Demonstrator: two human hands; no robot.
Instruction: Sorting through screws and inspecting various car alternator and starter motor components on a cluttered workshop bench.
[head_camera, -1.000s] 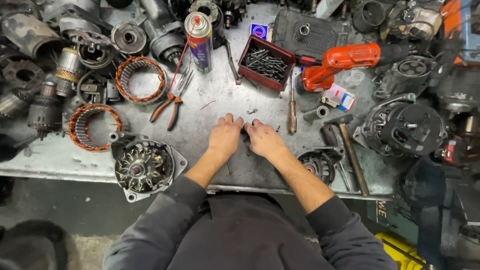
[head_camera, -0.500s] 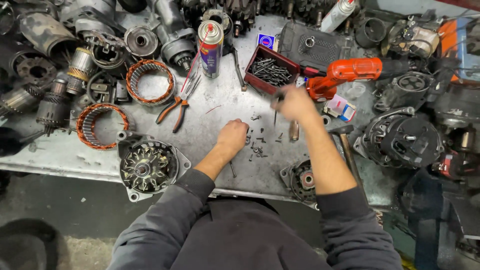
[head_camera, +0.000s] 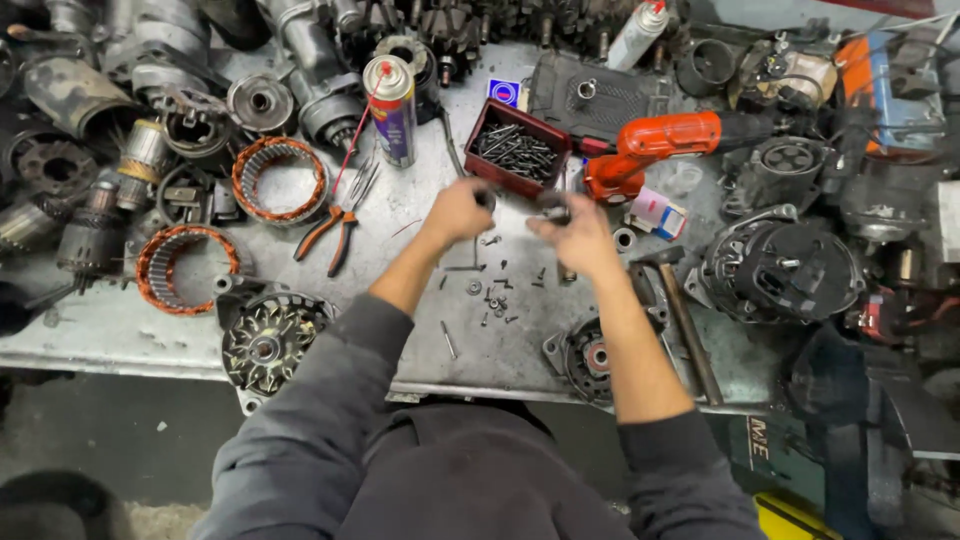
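Note:
My left hand (head_camera: 458, 210) and my right hand (head_camera: 572, 230) are raised together above the metal bench (head_camera: 420, 330), just in front of a red tray of screws (head_camera: 518, 150). Both close on a small dark tool or part (head_camera: 520, 202) held between them; its exact shape is too blurred to tell. Below the hands, loose screws and washers (head_camera: 492, 295) lie scattered on the bench.
Orange-handled pliers (head_camera: 335, 222) and a spray can (head_camera: 392, 108) sit left of the hands. Copper stator rings (head_camera: 280, 178) and an alternator housing (head_camera: 266, 342) lie further left. An orange power tool (head_camera: 655, 145), a hammer (head_camera: 685, 320) and another alternator (head_camera: 780, 270) crowd the right.
Both hands have lifted from the scattered screws near the bench front toward the red tray. The right hand went up first; the left then joined it on the small part.

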